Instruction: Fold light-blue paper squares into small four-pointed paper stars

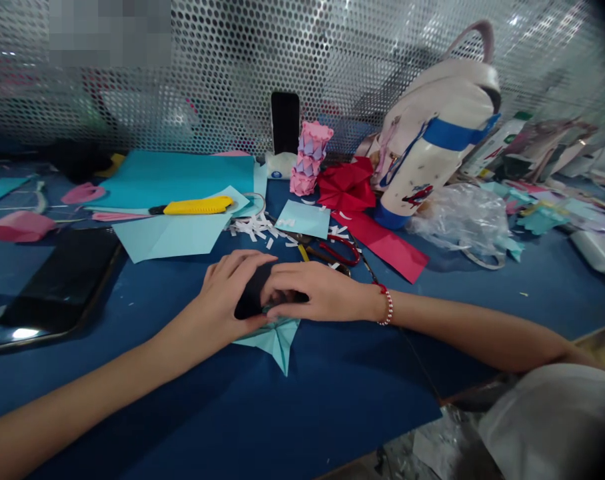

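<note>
A blue table [332, 400] carries a phone [57, 287] at its left edge, blue sheets [172, 177] and white scraps [252, 227] toward the far edge, red paper [387, 247], scissors [340, 248], plastic wrap [462, 213] and a bag [432, 140] far right, and folded paper [277, 340] mid-table.

- No word, brand name or number can be read anywhere in the scene.
- The white bag [435, 133], far right on the surface, carries a small red print and a tiny blue mark, both too blurred to read.
- The white bottle [497, 143] behind it has a label with a red mark, which is too small to read.
</note>
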A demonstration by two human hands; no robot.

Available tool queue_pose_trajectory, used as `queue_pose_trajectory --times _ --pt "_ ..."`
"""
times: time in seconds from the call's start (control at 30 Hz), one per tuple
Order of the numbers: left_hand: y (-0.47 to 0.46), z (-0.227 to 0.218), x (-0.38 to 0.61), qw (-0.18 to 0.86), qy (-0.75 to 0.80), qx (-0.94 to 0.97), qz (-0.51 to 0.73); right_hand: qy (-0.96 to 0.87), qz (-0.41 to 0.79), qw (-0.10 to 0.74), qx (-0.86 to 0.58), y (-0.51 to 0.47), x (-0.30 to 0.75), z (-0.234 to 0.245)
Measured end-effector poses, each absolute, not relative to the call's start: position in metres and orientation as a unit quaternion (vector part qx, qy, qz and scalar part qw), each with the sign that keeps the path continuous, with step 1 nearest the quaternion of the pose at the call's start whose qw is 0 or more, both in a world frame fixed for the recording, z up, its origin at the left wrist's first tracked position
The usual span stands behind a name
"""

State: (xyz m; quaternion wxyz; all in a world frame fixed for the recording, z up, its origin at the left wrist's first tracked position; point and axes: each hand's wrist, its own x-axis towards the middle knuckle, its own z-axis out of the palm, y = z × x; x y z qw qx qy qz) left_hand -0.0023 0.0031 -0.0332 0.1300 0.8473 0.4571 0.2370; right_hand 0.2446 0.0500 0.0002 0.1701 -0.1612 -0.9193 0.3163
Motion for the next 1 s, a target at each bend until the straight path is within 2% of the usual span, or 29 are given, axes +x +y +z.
queue_pose_trajectory --times 0.17,0.33,0.5,1.0 --pt "0.006 -0.034 -0.003 0.106 0.436 0.859 0.245 -0.918 0.291 0.208 -0.171 0.043 0.238 -0.004" --pt "0.000 -0.027 -0.001 0.092 0.420 0.871 0.239 -0.911 0.294 0.210 -0.198 0.040 0.235 -0.006" --pt "-0.002 -0.027 0.001 0.088 0.409 0.875 0.244 -0.901 0.292 0.263 -0.184 0.039 0.235 -0.010" --pt "0.009 -0.036 -0.006 0.165 0.433 0.853 0.240 -0.878 0.335 0.316 -0.129 0.039 0.236 -0.012"
